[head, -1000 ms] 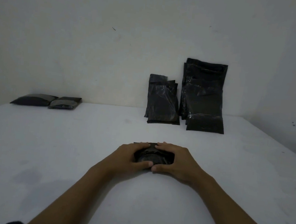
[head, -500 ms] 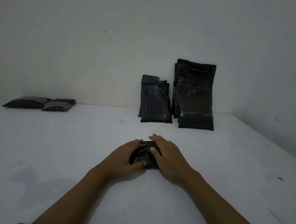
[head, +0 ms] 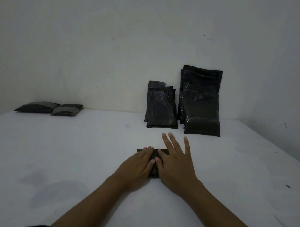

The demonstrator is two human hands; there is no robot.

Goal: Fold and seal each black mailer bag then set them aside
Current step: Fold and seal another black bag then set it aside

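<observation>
Now both hands flat on folded mailer bag point(head: 153, 166), right hand point(head: 174, 165) fingers splayed

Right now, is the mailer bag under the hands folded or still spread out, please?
Folded: the mailer bag is a small compact rectangle, with the left hand and right hand pressing flat on it.

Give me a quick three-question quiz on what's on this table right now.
1. True or false: both hands lie flat on the folded mailer bag.
2. Where are the two flat bags? A far left, B beside the right hand, C stacked on the folded one.
3. What do the upright bags lean on?

Key: 1 true; left hand too, fingers straight. 2 A. 3 The wall.
</observation>
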